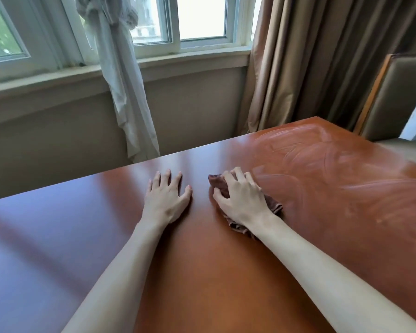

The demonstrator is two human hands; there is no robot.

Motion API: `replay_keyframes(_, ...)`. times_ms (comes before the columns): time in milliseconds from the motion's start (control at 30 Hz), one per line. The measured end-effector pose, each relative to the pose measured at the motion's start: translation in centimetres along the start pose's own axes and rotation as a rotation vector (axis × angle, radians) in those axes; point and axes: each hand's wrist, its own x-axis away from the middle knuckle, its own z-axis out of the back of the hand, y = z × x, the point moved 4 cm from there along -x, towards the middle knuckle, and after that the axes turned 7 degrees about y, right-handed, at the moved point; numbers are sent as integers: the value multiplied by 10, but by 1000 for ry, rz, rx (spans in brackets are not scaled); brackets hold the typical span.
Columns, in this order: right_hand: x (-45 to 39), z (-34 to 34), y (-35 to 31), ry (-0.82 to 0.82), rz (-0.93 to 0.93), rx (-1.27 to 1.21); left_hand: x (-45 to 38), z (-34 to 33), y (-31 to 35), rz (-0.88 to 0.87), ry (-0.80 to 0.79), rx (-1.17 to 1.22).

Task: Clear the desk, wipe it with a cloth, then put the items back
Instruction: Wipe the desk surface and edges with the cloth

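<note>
Head view shows the wiping step under way on a bare wooden counter (202, 272). To do it well, I judge the strokes should overlap and work leftward from the smeared, streaky patch at the far right toward the glossy part that looks unwiped, with even downward pressure and the free palm bracing. A brown cloth (220, 185) sits bunched under the right hand (241, 197), whose fingers curl over it and press it onto the counter near the middle. Its edges poke out ahead of the fingertips and behind the wrist. Just beside it, apart from the cloth, the left hand (166, 195) lies flat with fingers spread, holding nothing. No desk items are in sight.
</note>
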Motion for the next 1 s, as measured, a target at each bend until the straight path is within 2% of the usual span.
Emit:
replay_keyframes(167,101,47,-11,13,20,48,2,3,-1,-16,-21,2)
replay_keyframes(333,115,52,-13,50,-39,-40,0,0,-3,-23,-18,21)
replay_keyframes(467,53,25,-2,67,-45,-53,-3,-2,-4,-34,8,27)
replay_keyframes(800,-185,-78,34,128,-169,-50,-9,-7,-6,-38,43,-49)
replay_keyframes(900,-214,-90,36,123,-166,-44,-8,-7,-4,-27,46,-39)
replay_keyframes(1000,-205,-85,37,103,-165,-47,-7,-6,-3,-25,29,-32)
